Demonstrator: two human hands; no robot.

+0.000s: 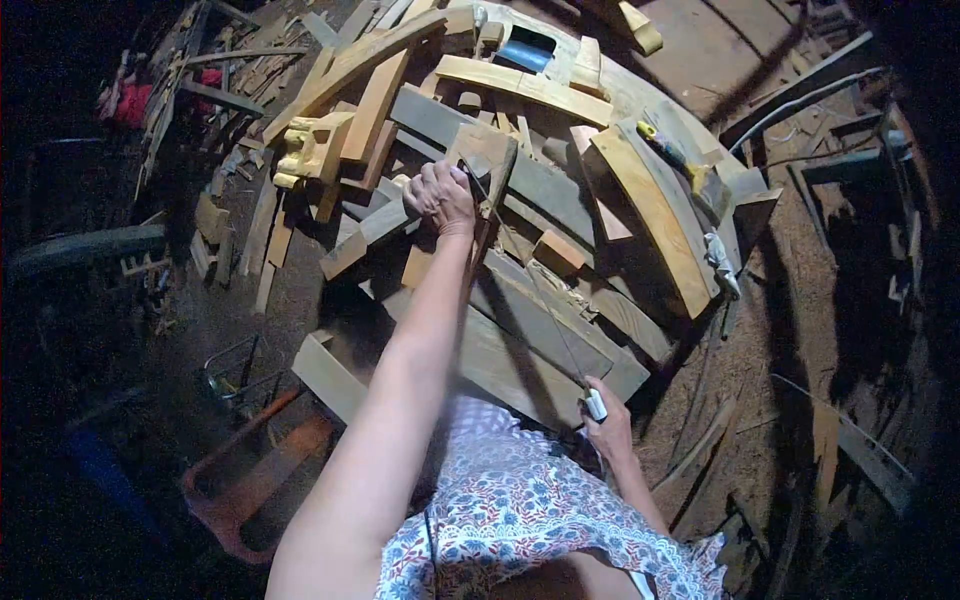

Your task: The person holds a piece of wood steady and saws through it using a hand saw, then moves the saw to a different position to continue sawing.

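My left hand (pixel 441 196) is closed on the upper end of a wooden piece (pixel 485 155) that lies across the bench planks. Down at the right, my right hand (pixel 606 412) is wrapped round a white handle (pixel 595 404). From that handle a thin dark blade or rod (pixel 545 310) runs up and left to the wood beside my left hand. A small orange-brown block (pixel 559 253) and wood shavings (pixel 570 291) lie right of the rod. What my left fingers hold underneath is partly hidden.
Curved pale boards (pixel 655 215) lie at the right, near a yellow-and-black-handled tool (pixel 662 145). A carved wooden piece (pixel 311 151) sits at the upper left. An orange metal frame (pixel 225 500) stands at the lower left. Scraps cover the ground at both sides.
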